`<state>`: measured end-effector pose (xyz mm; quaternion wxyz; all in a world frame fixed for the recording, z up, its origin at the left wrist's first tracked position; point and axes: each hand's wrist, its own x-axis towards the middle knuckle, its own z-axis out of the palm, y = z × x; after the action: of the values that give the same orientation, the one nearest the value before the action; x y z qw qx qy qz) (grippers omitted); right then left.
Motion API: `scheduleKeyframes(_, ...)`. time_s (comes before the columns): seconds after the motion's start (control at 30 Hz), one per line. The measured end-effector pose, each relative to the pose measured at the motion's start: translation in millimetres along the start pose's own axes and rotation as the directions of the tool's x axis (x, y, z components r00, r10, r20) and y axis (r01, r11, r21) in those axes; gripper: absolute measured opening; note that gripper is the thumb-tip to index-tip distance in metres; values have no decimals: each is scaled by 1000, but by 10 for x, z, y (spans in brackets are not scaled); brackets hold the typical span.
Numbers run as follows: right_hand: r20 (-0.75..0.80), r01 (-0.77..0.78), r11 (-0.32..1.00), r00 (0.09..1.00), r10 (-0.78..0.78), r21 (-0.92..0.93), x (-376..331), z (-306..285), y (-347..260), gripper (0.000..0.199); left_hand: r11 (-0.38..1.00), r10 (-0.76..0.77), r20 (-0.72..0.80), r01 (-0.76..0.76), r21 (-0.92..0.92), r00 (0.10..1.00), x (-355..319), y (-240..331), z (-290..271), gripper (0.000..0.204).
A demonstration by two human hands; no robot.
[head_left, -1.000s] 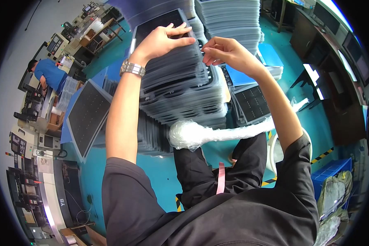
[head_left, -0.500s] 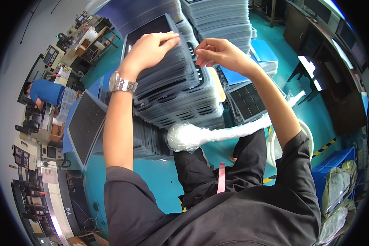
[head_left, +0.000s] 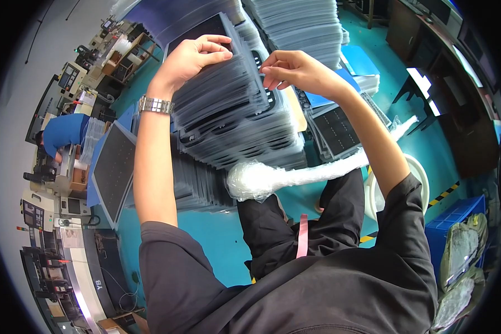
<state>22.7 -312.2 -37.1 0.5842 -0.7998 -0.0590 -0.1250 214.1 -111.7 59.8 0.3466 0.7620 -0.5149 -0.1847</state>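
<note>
A person in a blue shirt (head_left: 67, 131) bends forward. A dark, dotted rectangular panel (head_left: 114, 170) lies askew. The left hand (head_left: 183, 62) is over a tall stack of thin, translucent grey plastic sheets (head_left: 221, 86) ahead, fingers slightly parted. Beside the stack's right edge, the right hand (head_left: 305, 73) has its fingers narrowly bent; whether either grips a sheet, I cannot tell.
</note>
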Motion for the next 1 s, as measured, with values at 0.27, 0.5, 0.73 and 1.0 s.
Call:
scheduleKeyframes(0.27,29,34,999,999,-34,-9,-1,-29,32,32,960,151,61,-161,231,987,16,-7,-15,33)
scheduleKeyframes(0.5,-2,27,999,1000,-27,19,-90,-63,29,32,877,159,-113,-88,473,981,-22,50,150,24)
scheduleKeyframes(0.73,42,19,999,999,-21,43,-114,-67,-14,31,947,197,-426,-60,316,883,34,-370,150,27)
scheduleKeyframes(1.0,35,-5,996,999,2,89,-158,-89,-55,31,953,209,-427,-87,289,880,-55,-47,434,23)
